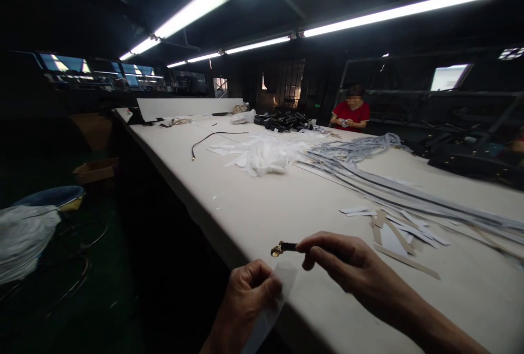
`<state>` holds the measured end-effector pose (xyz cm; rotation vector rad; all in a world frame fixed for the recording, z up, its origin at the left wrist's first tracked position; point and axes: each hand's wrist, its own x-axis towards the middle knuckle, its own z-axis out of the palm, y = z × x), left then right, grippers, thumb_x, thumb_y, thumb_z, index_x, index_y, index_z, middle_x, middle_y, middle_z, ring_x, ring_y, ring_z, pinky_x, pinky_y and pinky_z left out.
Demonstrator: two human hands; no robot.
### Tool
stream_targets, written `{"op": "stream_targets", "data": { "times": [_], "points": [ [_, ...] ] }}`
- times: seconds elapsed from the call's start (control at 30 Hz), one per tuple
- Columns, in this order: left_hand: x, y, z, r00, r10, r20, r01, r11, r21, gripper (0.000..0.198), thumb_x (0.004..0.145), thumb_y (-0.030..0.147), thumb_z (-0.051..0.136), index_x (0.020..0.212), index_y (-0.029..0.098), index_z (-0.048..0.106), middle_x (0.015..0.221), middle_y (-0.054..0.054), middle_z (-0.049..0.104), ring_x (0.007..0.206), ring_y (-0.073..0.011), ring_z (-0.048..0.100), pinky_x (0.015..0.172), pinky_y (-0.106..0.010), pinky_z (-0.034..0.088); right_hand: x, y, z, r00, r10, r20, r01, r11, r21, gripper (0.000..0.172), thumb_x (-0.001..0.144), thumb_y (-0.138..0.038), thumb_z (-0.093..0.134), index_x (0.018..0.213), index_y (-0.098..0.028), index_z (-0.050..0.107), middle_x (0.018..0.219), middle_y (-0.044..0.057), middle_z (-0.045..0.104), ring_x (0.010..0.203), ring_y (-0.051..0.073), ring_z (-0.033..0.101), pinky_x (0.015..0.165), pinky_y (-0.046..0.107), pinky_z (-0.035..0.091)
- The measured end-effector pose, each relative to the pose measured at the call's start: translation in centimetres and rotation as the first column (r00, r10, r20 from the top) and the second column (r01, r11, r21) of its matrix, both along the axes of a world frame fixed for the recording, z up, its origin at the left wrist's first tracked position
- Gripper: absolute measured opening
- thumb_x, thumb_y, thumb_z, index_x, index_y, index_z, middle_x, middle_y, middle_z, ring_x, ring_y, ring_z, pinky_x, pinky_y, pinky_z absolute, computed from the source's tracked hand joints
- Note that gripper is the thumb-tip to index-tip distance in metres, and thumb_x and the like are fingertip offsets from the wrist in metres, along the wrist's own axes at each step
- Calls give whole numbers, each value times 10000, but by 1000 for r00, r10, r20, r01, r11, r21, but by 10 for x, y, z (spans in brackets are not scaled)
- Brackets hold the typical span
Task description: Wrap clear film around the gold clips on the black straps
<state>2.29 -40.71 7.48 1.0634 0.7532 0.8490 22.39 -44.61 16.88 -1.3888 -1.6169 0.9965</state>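
Note:
Near the table's front edge, my left hand (251, 294) is closed on a thin white translucent strip (285, 277), which hangs down below the fist. To its right, my right hand (338, 255) pinches a dark strap (290, 246) between thumb and fingers. A gold-coloured metal clasp (277, 250) sticks out from the strap's end, just above the white strip. Most of the strap is hidden by the right hand.
On the long pale table (196, 179) lie a pile of white sheets (266, 154), long grey-wrapped straps (368, 173), paper scraps (399, 228), a single black strap (204, 138) and a black heap (282, 121). Across it, a person in red (352, 111) handles something. A cardboard box (96, 170) stands left.

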Motion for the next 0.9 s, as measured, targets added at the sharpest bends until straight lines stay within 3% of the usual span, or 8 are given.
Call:
{"op": "stream_targets", "data": {
  "times": [0.13, 0.23, 0.33, 0.5, 0.7, 0.9],
  "points": [
    [-8, 5, -5, 999, -11, -53, 13, 999, 36, 461, 685, 545, 796, 626, 132, 601, 525, 15, 490, 472, -71, 357, 464, -222, 245, 9, -8, 18, 999, 12, -35, -15, 996, -84, 388, 884, -568, 571, 1029, -244, 728, 847, 37, 701, 517, 89, 399, 445, 210, 316],
    [-15, 10, -12, 996, 6, -93, 9, 987, 162, 438, 689, 537, 789, 654, 119, 666, 574, -5, 530, 511, -86, 410, 484, -215, 291, 4, -17, 31, 997, 9, -77, -21, 987, -162, 387, 870, -579, 590, 1006, -245, 730, 839, 35, 690, 532, 85, 387, 462, 209, 293],
    [-21, 14, -17, 994, 34, -100, -3, 957, 289, 428, 717, 528, 765, 633, 113, 702, 592, -29, 569, 529, -103, 463, 498, -215, 327, -4, -24, 42, 993, -70, -96, 53, 984, -172, 399, 828, -614, 622, 952, -254, 742, 809, 31, 685, 555, 95, 395, 478, 211, 305],
    [-28, 17, -28, 999, -3, -45, 15, 960, 279, 495, 694, 594, 761, 612, 106, 738, 565, -65, 615, 496, -108, 487, 472, -206, 336, -7, -32, 57, 980, -185, -70, 172, 971, -165, 467, 745, -693, 651, 899, -264, 753, 765, 40, 675, 586, 125, 429, 488, 215, 338],
    [-33, 18, -41, 999, -52, 16, 46, 962, 271, 447, 714, 557, 774, 675, 112, 773, 604, -108, 687, 515, -139, 566, 488, -211, 386, -12, -32, 61, 990, -138, -39, 130, 978, -165, 450, 747, -689, 657, 885, -273, 762, 751, 33, 685, 562, 113, 433, 477, 203, 351],
    [-36, 12, -31, 995, -63, 74, 36, 945, 326, 401, 743, 540, 761, 695, 143, 793, 616, -98, 700, 519, -135, 578, 491, -210, 407, -21, -27, 53, 999, -22, 26, 24, 996, -80, 341, 837, -589, 617, 860, -286, 771, 741, 25, 701, 653, 153, 548, 643, 215, 500]
  ]
}}
